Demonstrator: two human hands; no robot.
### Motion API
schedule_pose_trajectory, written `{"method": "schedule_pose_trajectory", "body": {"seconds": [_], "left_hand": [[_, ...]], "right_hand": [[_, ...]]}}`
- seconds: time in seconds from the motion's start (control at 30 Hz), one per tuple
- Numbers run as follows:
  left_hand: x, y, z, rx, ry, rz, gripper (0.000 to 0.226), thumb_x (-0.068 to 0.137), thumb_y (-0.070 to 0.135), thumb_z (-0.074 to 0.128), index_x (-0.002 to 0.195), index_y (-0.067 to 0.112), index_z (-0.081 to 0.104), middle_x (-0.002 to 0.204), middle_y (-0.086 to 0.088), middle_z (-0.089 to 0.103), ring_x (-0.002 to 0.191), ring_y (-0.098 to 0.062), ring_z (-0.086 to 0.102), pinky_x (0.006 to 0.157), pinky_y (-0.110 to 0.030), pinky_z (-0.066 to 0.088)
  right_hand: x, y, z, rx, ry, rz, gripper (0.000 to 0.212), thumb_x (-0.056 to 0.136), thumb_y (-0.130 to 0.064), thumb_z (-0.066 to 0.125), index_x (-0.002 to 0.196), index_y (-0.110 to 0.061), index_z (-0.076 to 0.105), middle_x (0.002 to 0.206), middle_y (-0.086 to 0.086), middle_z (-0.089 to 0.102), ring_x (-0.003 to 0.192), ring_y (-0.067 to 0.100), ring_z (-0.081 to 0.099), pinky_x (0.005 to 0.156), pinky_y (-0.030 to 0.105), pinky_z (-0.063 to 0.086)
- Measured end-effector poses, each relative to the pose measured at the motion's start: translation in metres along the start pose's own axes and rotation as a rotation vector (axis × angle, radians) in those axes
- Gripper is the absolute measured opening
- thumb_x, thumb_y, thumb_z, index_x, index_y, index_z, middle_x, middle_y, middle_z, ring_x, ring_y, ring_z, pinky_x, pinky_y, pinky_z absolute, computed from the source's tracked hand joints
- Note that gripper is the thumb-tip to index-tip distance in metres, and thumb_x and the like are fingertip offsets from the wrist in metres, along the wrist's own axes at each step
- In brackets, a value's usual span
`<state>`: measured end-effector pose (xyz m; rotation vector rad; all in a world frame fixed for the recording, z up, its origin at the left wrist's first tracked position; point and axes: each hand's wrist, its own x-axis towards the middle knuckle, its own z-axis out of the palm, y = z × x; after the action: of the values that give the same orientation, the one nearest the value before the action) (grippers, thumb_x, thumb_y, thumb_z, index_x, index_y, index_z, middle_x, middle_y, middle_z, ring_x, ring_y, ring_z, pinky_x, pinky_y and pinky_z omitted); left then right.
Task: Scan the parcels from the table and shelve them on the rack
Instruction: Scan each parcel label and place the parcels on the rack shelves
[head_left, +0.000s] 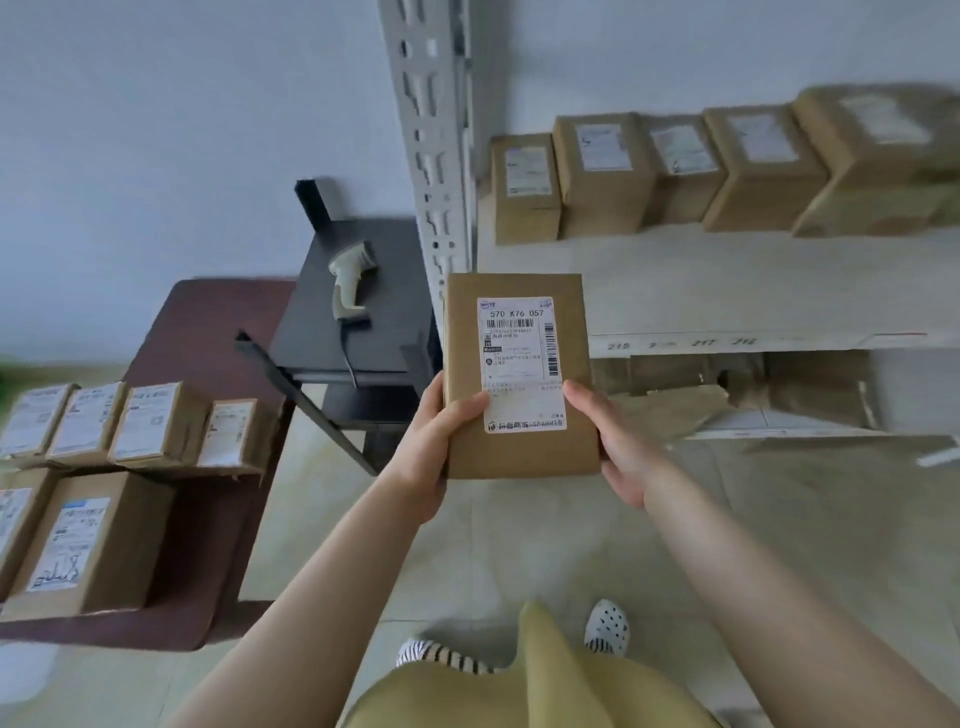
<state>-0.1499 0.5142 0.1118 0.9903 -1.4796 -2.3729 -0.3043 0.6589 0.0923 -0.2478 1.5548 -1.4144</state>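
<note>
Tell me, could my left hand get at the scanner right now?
Probably not yet. The left hand grips the parcel together with the right hand. The scanner lies uncovered on the black stand, so the path looks free once that hand lets go.

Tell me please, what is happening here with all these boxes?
A person holds one brown parcel with both hands, the left hand and the right hand gripping its lower sides, label facing up. It is in front of the rack shelf, where five parcels already stand in a row. More parcels wait on the brown table. The scanner lies on a small black stand.
</note>
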Motion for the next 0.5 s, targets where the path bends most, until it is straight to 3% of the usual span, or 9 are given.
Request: {"method": "schedule_pose_trajectory", "body": {"seconds": [0.1, 0.27, 0.4, 0.5], "left_hand": [[0.022, -0.007, 0.072, 0.008, -0.047, -0.006, 0.068, 0.074, 0.037, 0.075, 0.139, 0.029, 0.053, 0.126, -0.004, 0.071, 0.106, -0.027, 0.07, 0.063, -0.029, 0.057], [0.062, -0.019, 0.183, 0.034, -0.124, -0.036, 0.08, 0.06, 0.044, 0.078, 0.135, 0.03, 0.057, 0.125, -0.002, 0.072, 0.108, -0.022, 0.071, 0.081, -0.038, 0.059], [0.083, -0.028, 0.246, 0.059, -0.166, -0.08, 0.078, 0.06, 0.043, 0.078, 0.134, 0.032, 0.057, 0.121, 0.002, 0.074, 0.099, -0.014, 0.073, 0.076, -0.033, 0.059], [0.103, -0.028, 0.279, 0.086, -0.197, -0.103, 0.084, 0.059, 0.045, 0.079, 0.138, 0.031, 0.055, 0.123, 0.0, 0.073, 0.107, -0.021, 0.071, 0.079, -0.036, 0.058]], "right_hand": [[-0.012, -0.011, -0.074, 0.024, 0.058, -0.022, 0.086, 0.064, -0.069, 0.072, 0.136, -0.024, 0.055, 0.125, -0.003, 0.07, 0.118, 0.021, 0.065, 0.108, 0.053, 0.044], [-0.033, -0.029, -0.189, 0.05, 0.155, -0.032, 0.084, 0.063, -0.069, 0.073, 0.134, -0.026, 0.057, 0.124, -0.004, 0.071, 0.117, 0.019, 0.066, 0.109, 0.049, 0.044], [-0.045, -0.037, -0.254, 0.062, 0.193, -0.02, 0.085, 0.062, -0.075, 0.074, 0.132, -0.029, 0.059, 0.124, -0.007, 0.07, 0.117, 0.019, 0.066, 0.109, 0.05, 0.043], [-0.048, -0.041, -0.287, 0.096, 0.213, -0.026, 0.089, 0.06, -0.076, 0.075, 0.134, -0.029, 0.058, 0.125, -0.007, 0.07, 0.118, 0.019, 0.065, 0.109, 0.049, 0.043]]}}
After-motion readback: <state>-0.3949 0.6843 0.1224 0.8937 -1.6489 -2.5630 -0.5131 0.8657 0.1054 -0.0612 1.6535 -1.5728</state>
